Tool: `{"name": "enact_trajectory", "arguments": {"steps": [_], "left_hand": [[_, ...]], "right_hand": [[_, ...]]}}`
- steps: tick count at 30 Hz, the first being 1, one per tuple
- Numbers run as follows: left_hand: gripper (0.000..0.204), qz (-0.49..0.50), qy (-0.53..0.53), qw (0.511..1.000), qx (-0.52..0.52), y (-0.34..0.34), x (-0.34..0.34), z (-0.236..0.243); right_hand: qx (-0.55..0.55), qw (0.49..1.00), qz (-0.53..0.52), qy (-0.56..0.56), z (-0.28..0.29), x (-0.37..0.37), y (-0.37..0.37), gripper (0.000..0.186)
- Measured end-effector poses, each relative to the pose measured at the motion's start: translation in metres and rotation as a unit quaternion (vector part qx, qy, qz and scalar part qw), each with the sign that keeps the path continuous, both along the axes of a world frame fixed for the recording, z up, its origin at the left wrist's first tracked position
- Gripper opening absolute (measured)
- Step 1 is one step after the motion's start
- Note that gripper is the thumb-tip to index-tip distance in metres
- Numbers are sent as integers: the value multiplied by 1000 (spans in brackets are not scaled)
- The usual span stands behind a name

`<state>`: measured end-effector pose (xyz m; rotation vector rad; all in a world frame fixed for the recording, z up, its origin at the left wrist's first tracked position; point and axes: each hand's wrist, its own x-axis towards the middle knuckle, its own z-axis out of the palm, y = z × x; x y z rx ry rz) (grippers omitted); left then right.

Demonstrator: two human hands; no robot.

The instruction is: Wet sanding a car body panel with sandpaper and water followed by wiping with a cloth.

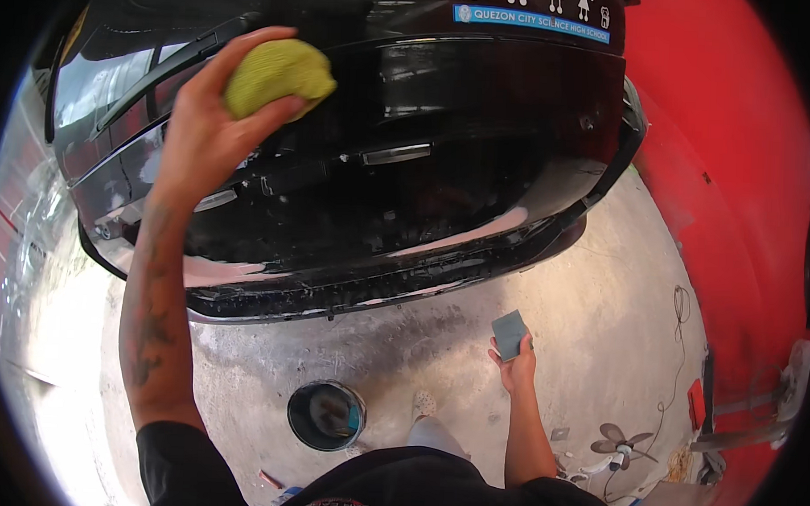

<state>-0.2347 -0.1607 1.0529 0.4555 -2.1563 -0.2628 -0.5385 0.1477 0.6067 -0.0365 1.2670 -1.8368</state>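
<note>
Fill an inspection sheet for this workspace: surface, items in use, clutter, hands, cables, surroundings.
Surface: black car rear with pale patches along its lower part.
Items in use: yellow-green cloth, grey-green pad.
Clutter: dark bucket on the floor; fan at lower right.
Hands: left hand grips the cloth, contact with car unclear; right hand holds the pad.
Cables: thin cable on the right.
Surroundings: red surface at right.
</note>
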Motion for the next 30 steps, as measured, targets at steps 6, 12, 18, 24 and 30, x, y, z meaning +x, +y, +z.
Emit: {"name": "enact_trajectory", "arguments": {"steps": [6, 12, 18, 24, 30], "left_hand": [[73, 104, -234, 880, -401, -67, -53, -37], [74, 152, -236, 895, -347, -102, 82, -53], [78, 178, -233, 888, -353, -132, 148, -42], [88, 124, -214, 898, -364, -162, 160, -44], [86, 69, -134, 907, -394, -175, 165, -50]], "right_hand": [[-90, 893, -34, 439, 171, -18, -124, 54], [-149, 568, -88, 804, 309, 32, -239, 64], [-3, 480, -41, 876, 305, 176, -312, 69], [-105, 369, 34, 923, 260, 289, -343, 64], [192, 481, -185, 835, 294, 170, -293, 68]]}}
